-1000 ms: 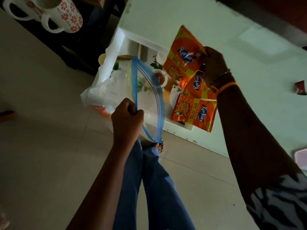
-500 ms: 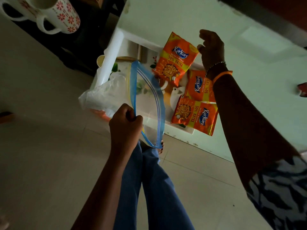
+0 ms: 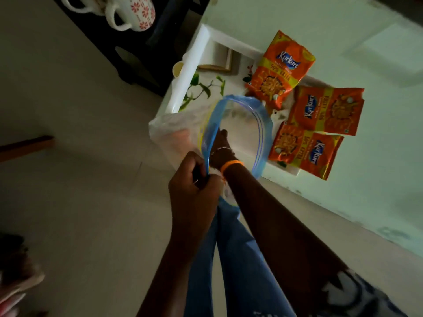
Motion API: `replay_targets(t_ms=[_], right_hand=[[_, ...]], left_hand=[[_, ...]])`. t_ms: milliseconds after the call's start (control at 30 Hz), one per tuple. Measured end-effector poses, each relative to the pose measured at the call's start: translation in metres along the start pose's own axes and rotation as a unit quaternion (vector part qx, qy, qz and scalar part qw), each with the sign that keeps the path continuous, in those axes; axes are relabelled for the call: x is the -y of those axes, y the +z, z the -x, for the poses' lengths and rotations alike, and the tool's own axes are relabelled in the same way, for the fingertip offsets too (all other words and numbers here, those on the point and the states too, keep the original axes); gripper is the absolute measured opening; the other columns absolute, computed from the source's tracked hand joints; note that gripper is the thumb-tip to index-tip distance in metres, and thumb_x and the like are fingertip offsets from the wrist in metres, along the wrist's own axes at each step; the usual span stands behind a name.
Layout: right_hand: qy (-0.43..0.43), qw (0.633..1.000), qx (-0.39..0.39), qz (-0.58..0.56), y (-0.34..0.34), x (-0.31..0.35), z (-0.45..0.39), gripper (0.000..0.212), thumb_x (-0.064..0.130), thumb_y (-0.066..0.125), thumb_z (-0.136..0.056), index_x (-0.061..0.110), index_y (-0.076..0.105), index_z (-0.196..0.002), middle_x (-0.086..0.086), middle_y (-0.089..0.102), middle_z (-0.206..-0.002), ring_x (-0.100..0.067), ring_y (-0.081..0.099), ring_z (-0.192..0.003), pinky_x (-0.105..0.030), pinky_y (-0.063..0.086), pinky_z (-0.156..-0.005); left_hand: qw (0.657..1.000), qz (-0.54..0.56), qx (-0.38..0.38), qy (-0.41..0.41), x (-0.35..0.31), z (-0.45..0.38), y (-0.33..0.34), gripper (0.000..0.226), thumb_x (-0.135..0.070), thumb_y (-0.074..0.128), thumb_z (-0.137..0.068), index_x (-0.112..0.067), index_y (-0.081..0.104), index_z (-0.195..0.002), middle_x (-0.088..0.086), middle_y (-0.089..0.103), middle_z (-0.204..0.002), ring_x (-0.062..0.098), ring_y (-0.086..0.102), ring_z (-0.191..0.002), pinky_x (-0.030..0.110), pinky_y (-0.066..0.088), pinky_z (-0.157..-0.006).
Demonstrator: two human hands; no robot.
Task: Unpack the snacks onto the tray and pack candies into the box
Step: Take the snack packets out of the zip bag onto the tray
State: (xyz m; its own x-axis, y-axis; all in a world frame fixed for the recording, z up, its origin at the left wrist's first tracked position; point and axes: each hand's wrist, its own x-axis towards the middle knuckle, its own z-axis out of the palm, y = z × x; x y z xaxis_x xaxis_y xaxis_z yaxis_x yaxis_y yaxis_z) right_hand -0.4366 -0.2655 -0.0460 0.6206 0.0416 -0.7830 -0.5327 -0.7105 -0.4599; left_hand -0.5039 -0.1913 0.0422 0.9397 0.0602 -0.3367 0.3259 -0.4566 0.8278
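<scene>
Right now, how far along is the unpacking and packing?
Done: three orange snack packets lie on the tray. In hand: the left hand grips the rim of the zip bag while the right hand reaches inside; what it is after is hidden. Left: no candies or box show, so the packing looks unstarted.

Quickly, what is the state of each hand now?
Left hand: closed, holding the zip bag rim.
Right hand: inside the bag; grip cannot be told.

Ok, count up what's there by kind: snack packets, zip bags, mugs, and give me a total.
Orange snack packets: 3
Zip bag: 1
Floral mugs: 2
Total: 6
</scene>
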Motion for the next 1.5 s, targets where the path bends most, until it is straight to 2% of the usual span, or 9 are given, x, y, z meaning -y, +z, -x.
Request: replay_targets(t_ms=[167,433,567,767,867,1133,1233,1367,1500], right_hand=[[0.006,0.99,-0.107,0.09,0.044,0.015,-0.019,0.049,0.022,0.048,-0.091,0.005,0.032,-0.133,-0.019,0.03,-0.143,-0.037,0.024,-0.135,-0.05,0.023,-0.109],[0.015,0.977,-0.155,0.146,0.077,0.022,-0.025,0.038,0.033,0.058,-0.079,0.016,0.053,-0.112,-0.01,0.048,-0.127,-0.034,0.028,-0.129,-0.05,0.026,-0.105],[-0.017,0.976,-0.181,0.118,0.081,0.033,-0.025,0.02,0.022,0.055,-0.081,0.016,0.059,-0.099,-0.009,0.056,-0.116,-0.036,0.034,-0.122,-0.048,0.029,-0.098],[-0.112,0.992,-0.04,0.035,0.073,0.049,-0.012,0.04,0.014,0.046,-0.089,0.021,0.026,-0.055,-0.001,0.041,-0.065,-0.034,0.054,-0.094,-0.039,0.035,-0.075],[-0.121,0.983,-0.105,-0.086,0.062,0.042,0.008,0.01,0.01,0.053,-0.085,0.007,0.046,-0.092,-0.02,0.064,-0.091,-0.04,0.06,-0.094,-0.043,0.044,-0.075],[-0.147,0.91,-0.296,-0.252,0.0,-0.032,0.078,0.058,0.005,0.064,-0.08,0.001,0.03,-0.127,-0.01,0.067,-0.099,-0.027,0.067,-0.087,-0.048,0.056,-0.077],[-0.144,0.92,-0.206,-0.302,-0.021,-0.064,0.085,0.049,-0.002,0.06,-0.082,0.006,0.033,-0.123,0.005,0.062,-0.099,-0.004,0.064,-0.09,-0.027,0.056,-0.08],[-0.083,0.964,0.03,-0.249,-0.047,-0.095,0.089,0.034,0.01,0.061,-0.083,0.021,0.044,-0.11,0.012,0.061,-0.098,-0.014,0.063,-0.094,-0.025,0.056,-0.07],[-0.063,0.91,0.004,-0.41,-0.064,-0.119,0.099,0.033,0.024,0.063,-0.075,0.042,0.055,-0.101,0.02,0.072,-0.092,-0.008,0.071,-0.085,-0.021,0.058,-0.06]], left_hand=[[0.999,-0.011,-0.03,0.029,0.006,0.012,-0.037,0.03,0.0,0.052,-0.063,-0.021,0.031,-0.057,-0.004,0.03,-0.051,0.002,0.034,-0.046,0.01,0.029,-0.046],[0.995,0.033,-0.095,-0.008,0.018,0.01,-0.074,0.025,0.0,0.052,-0.063,-0.02,0.037,-0.06,0.007,0.041,-0.056,0.032,0.043,-0.052,0.036,0.04,-0.045],[0.995,0.041,-0.084,-0.016,0.023,0.009,-0.082,0.026,-0.001,0.052,-0.064,-0.023,0.038,-0.06,-0.001,0.042,-0.057,0.018,0.043,-0.051,0.034,0.041,-0.047],[0.995,-0.005,-0.04,-0.087,0.04,-0.001,-0.076,0.02,0.0,0.059,-0.07,-0.011,0.044,-0.064,0.004,0.05,-0.063,0.026,0.054,-0.061,0.046,0.053,-0.065],[0.993,-0.012,-0.029,-0.112,0.044,-0.009,-0.062,0.027,-0.002,0.062,-0.069,-0.018,0.042,-0.059,-0.003,0.046,-0.057,0.011,0.046,-0.055,0.045,0.052,-0.066],[0.993,-0.07,-0.028,-0.092,0.041,-0.03,-0.024,0.034,0.0,0.06,-0.068,-0.023,0.038,-0.058,-0.007,0.045,-0.057,0.008,0.046,-0.052,0.006,0.035,-0.047],[0.991,-0.108,-0.036,-0.076,0.036,-0.035,-0.013,0.038,0.0,0.059,-0.07,-0.025,0.034,-0.057,-0.011,0.042,-0.058,0.015,0.045,-0.056,0.012,0.033,-0.047],[0.981,-0.147,-0.08,-0.094,0.033,-0.044,-0.011,0.029,-0.004,0.057,-0.073,-0.023,0.039,-0.061,-0.007,0.047,-0.063,0.018,0.049,-0.071,0.026,0.036,-0.063],[0.967,-0.202,-0.113,-0.104,0.037,-0.047,-0.023,0.015,-0.004,0.054,-0.072,-0.018,0.052,-0.076,0.012,0.063,-0.086,0.029,0.059,-0.084,0.033,0.043,-0.07]])
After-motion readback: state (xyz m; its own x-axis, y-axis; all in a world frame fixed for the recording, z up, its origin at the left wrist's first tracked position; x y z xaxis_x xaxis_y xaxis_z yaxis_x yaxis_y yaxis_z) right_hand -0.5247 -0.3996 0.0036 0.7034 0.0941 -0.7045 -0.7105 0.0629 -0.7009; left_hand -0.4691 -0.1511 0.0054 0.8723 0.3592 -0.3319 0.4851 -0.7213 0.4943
